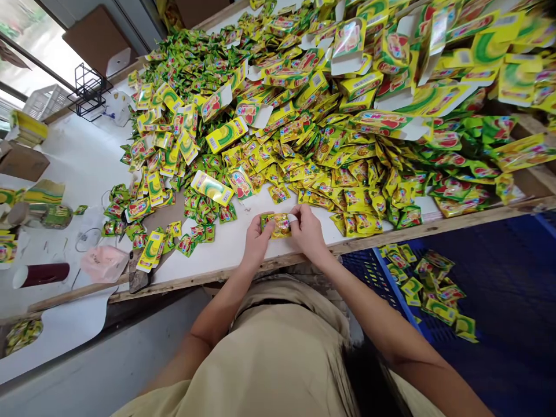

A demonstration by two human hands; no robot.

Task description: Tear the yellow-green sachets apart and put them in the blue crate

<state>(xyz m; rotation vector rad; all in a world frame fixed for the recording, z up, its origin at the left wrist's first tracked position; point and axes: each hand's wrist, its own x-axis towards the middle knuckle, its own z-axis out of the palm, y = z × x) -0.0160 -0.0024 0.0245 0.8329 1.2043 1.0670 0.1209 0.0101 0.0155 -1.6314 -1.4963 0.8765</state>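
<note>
Close to the table's front edge, my left hand (pixel 256 242) and my right hand (pixel 309 233) pinch small candy packets (pixel 281 226) between them. The packets are yellow, with some green showing by the left thumb. Something white shows at my right fingertips; I cannot tell whether it is a finger cover or a flap. Just beyond my hands lies a loose yellow packet (pixel 278 193). Green packets (pixel 200 217) and a yellow-green carton (pixel 212 187) lie left of them, and rows of yellow packets (pixel 362 223) lie to the right.
A large heap of packets and open cartons (pixel 347 46) covers the back of the table (pixel 99 156). A phone (pixel 139 272), a dark red cylinder (pixel 41 275), a jar (pixel 56 214) and a black wire rack (pixel 89 92) are leftward. Blue crates (pixel 393 289) with filled cartons stand below right.
</note>
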